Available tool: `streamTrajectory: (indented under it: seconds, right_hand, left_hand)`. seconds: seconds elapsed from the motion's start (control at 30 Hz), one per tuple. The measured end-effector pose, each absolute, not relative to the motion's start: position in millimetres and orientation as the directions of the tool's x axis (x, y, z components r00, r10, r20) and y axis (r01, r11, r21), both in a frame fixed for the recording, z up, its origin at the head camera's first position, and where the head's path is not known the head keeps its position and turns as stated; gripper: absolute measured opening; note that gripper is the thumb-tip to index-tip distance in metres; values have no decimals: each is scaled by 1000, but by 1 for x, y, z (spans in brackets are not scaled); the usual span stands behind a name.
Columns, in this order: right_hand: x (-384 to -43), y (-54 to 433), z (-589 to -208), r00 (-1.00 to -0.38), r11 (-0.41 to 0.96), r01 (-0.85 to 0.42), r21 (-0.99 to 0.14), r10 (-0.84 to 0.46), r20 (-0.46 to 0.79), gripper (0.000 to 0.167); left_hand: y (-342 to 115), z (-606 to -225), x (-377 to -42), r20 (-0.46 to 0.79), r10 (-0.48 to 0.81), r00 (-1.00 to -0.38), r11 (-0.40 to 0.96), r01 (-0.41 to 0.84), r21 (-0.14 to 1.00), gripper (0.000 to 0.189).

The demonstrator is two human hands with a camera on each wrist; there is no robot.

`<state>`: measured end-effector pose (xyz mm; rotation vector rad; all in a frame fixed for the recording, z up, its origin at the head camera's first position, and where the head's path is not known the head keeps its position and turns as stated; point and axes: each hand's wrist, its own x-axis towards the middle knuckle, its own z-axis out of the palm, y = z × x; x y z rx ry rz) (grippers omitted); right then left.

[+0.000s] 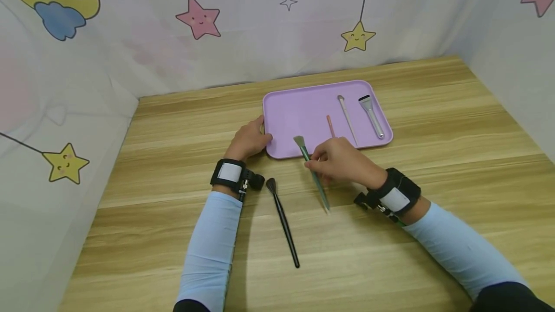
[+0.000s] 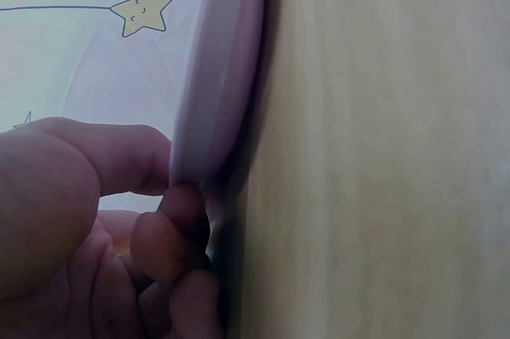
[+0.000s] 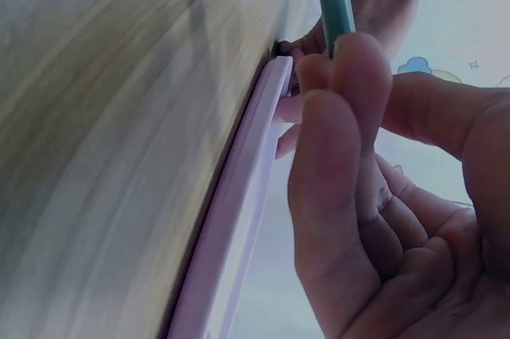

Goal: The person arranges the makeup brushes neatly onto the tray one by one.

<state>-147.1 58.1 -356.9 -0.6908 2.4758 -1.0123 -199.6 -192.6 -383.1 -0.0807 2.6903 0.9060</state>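
Observation:
My left hand (image 1: 249,139) grips the near left corner of a purple tray (image 1: 299,110), thumb over the rim and fingers curled against its edge. In the left wrist view the tray's wall (image 2: 213,76) sits between thumb and fingers. A green makeup brush (image 1: 321,188) is pinched in my right hand (image 1: 342,160), its bristles over the tray's near edge and its handle end pointing back toward me. The right wrist view shows the green handle (image 3: 333,4) rising from between fingertips and thumb. A black makeup brush (image 1: 284,225) lies on the table between my forearms.
Inside the tray lie a silver flat-headed brush (image 1: 373,118), a slim pale brush (image 1: 347,115) and a small pinkish brush (image 1: 330,124), partly hidden by my right hand. The wooden table (image 1: 186,158) ends at curtains (image 1: 269,47) printed with stars.

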Motion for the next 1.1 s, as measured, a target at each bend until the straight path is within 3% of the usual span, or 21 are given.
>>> streamTrajectory:
  seconds: [1.1]
  right_hand:
    - [-169,62,-368,-848,599,-239,-764,-512,-137,22]
  left_hand:
    - [-193,-384,-201,-294,62,-954,825,-117,552,75]
